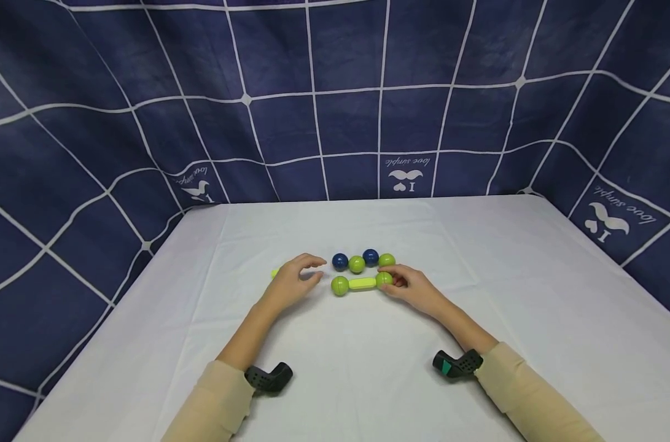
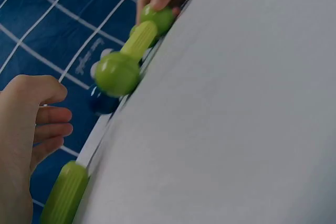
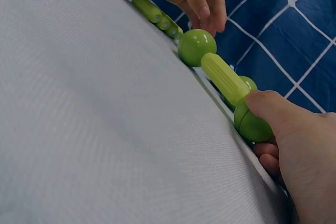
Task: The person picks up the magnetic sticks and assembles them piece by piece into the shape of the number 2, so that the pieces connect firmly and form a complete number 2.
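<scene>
A toy dumbbell, made of a ribbed yellow-green rod (image 1: 362,283) between two green balls, lies at the middle of the table. My right hand (image 1: 414,290) pinches its right ball (image 3: 251,123) between thumb and fingers. To the left of the left ball (image 1: 339,285), my left hand (image 1: 292,283) holds nothing, its fingers bent loosely and thumb apart from them. Just behind the dumbbell sit two blue balls (image 1: 339,262) and two green balls (image 1: 357,264) in an uneven row. Several green rods (image 3: 146,7) lie beyond my left hand, mostly hidden by it in the head view.
A white cloth (image 1: 357,356) covers the table. Dark blue curtain fabric (image 1: 346,123) with white grid lines hangs along the back and both sides. Each wrist wears a black camera band (image 1: 457,363).
</scene>
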### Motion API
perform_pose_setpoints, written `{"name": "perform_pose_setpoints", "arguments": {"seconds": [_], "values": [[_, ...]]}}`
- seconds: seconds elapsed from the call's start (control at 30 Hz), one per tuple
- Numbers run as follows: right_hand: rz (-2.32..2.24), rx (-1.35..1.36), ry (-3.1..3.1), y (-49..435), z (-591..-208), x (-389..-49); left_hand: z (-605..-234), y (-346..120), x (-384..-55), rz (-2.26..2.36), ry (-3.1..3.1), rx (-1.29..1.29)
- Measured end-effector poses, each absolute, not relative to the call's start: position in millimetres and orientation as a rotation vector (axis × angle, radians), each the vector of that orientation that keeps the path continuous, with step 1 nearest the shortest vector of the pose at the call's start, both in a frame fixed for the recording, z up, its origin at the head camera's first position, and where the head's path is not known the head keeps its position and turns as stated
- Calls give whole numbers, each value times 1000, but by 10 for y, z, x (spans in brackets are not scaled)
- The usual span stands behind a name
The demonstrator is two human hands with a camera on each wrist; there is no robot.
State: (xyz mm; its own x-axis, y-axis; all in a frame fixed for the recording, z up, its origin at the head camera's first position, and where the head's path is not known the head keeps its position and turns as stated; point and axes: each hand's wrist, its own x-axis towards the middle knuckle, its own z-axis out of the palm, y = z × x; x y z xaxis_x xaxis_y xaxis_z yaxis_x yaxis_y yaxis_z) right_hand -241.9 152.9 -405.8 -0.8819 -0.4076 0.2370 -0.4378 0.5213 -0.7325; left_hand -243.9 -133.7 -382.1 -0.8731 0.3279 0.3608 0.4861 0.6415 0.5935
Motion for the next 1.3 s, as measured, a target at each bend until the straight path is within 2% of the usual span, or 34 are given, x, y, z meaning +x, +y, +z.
{"name": "perform_pose_setpoints", "arguments": {"seconds": [0.5,0.87,1.3], "values": [[1335,694,-2776,1515,-4016,-2429,-3941,-2018,-2636,-1127,-2814,-220],[1329,691,-2775,1501,-4064,-2420,-4042,-2016,-2626,-1082,-2827,-163],[1336,707,-2754,1521,-4044,-2421,-3926,-1877,-2644,-1410,-2534,-105]]}}
